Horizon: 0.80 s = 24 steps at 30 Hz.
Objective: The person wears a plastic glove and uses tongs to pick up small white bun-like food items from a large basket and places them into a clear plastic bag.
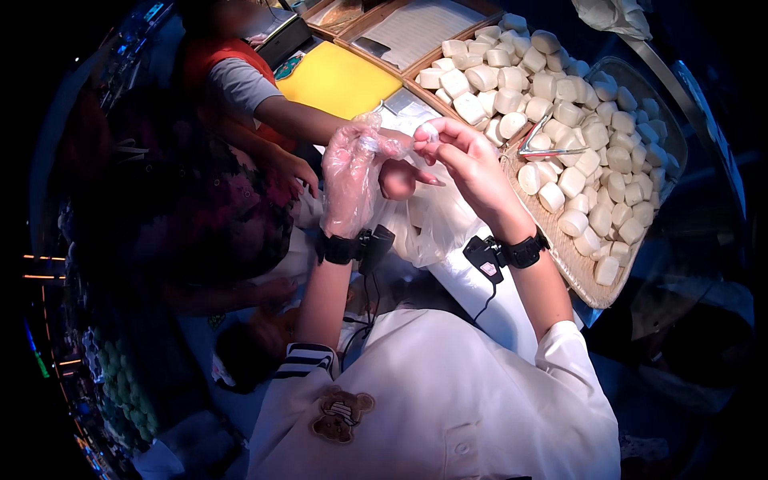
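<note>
Dim stall, worktop [512, 312] below, wicker tray [576, 272] of white buns [560, 104] to the right. Step judged as bagging: a thin clear plastic bag [424, 224] is held up between both hands. Left hand [352, 180], in a clear glove, is pinched on the bag's mouth; right hand [468, 156], bare, is pinched on its rim. Next move calls for spreading the mouth. Bag looks crinkly, limp, translucent.

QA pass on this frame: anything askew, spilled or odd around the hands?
Only one oddity: the left hand wears a thin clear glove, the right hand is bare. Metal tongs lie among the white buns; nothing spilled.
</note>
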Available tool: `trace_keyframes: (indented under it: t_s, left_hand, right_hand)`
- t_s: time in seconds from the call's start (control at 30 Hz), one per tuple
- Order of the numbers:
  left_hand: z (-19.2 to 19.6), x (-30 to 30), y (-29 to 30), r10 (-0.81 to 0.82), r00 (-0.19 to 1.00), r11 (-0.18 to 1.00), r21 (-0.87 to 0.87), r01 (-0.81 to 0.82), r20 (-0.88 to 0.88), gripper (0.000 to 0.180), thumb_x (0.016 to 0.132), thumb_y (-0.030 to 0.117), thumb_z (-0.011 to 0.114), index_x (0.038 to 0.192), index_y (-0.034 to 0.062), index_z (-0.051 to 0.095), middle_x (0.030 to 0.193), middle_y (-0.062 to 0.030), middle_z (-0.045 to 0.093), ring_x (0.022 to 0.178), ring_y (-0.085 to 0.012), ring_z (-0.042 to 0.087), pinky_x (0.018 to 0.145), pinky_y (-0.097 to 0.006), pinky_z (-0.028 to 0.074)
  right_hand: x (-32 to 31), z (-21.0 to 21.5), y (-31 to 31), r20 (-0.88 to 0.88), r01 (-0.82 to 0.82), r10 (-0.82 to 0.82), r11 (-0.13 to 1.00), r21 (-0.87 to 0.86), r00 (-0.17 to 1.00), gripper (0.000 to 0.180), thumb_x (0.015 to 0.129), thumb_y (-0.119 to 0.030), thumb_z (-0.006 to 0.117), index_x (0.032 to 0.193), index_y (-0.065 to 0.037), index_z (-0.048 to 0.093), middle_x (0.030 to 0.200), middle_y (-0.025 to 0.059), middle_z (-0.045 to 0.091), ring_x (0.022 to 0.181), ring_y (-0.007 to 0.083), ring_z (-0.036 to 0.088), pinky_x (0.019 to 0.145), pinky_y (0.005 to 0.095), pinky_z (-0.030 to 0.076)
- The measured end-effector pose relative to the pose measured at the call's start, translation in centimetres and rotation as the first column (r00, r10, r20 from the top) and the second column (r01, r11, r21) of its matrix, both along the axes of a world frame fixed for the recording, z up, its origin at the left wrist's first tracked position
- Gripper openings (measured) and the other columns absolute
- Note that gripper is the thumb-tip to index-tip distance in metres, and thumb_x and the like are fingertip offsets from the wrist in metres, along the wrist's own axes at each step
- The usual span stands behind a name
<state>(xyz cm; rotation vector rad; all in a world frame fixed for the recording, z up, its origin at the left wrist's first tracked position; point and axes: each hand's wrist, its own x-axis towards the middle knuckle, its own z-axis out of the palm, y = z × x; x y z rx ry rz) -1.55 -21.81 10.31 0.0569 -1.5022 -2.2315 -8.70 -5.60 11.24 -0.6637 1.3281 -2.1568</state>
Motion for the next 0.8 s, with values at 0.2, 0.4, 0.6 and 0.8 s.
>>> trace_keyframes:
  t_s: [0.2, 0.4, 0.6, 0.8]
  left_hand:
    - [-1.0, -4.0, -5.2, -0.200, 0.978, 0.961, 0.183, 0.207, -0.056, 0.014, 0.098, 0.005, 0.047, 0.109, -0.0016, 0.050, 0.085, -0.0080, 0.060, 0.076, -0.0140, 0.058, 0.073, -0.027, 0.050]
    - [-1.3, -5.8, -10.8, 0.254, 0.958, 0.715, -0.641, -0.280, -0.134, 0.023, 0.093, 0.002, 0.051, 0.115, -0.0028, 0.054, 0.098, -0.0124, 0.062, 0.091, -0.0212, 0.058, 0.084, -0.032, 0.047]
    - [-8.8, 0.6, -11.9, 0.331, 0.929, 0.520, -0.854, -0.030, 0.168, 0.025, 0.092, 0.008, 0.054, 0.114, -0.0006, 0.057, 0.107, -0.0214, 0.063, 0.100, -0.0361, 0.061, 0.086, -0.040, 0.047]
    - [-22.1, 3.3, -8.0, 0.007, 0.744, 0.275, -0.716, 0.641, 0.669, 0.059, 0.081, 0.023, 0.068, 0.134, 0.0042, 0.049, 0.136, -0.0234, 0.048, 0.128, -0.0354, 0.045, 0.107, -0.038, 0.036]
  right_hand:
    - [-3.5, -2.8, -6.2, -0.324, 0.127, -0.067, 0.978, 0.167, 0.944, 0.020, 0.086, -0.005, 0.055, 0.104, 0.000, 0.062, 0.095, 0.0095, 0.066, 0.090, 0.0179, 0.063, 0.083, 0.0298, 0.050]
    - [-5.6, -6.6, -12.9, -0.653, 0.367, -0.197, 0.921, 0.132, 0.731, 0.050, 0.080, 0.001, 0.049, 0.130, -0.004, 0.048, 0.127, 0.0164, 0.051, 0.110, 0.0307, 0.055, 0.093, 0.0375, 0.046]
    - [2.9, -20.5, -4.6, -0.740, 0.582, 0.133, 0.533, 0.614, 0.659, 0.070, 0.073, -0.027, 0.077, 0.131, -0.004, 0.046, 0.129, 0.0179, 0.046, 0.122, 0.0340, 0.044, 0.102, 0.0464, 0.036]
    - [9.3, -29.1, 1.7, -0.667, 0.611, 0.248, 0.273, 0.744, 0.702, 0.063, 0.082, -0.028, 0.069, 0.134, -0.002, 0.044, 0.142, 0.0146, 0.042, 0.135, 0.0292, 0.036, 0.110, 0.0456, 0.029]
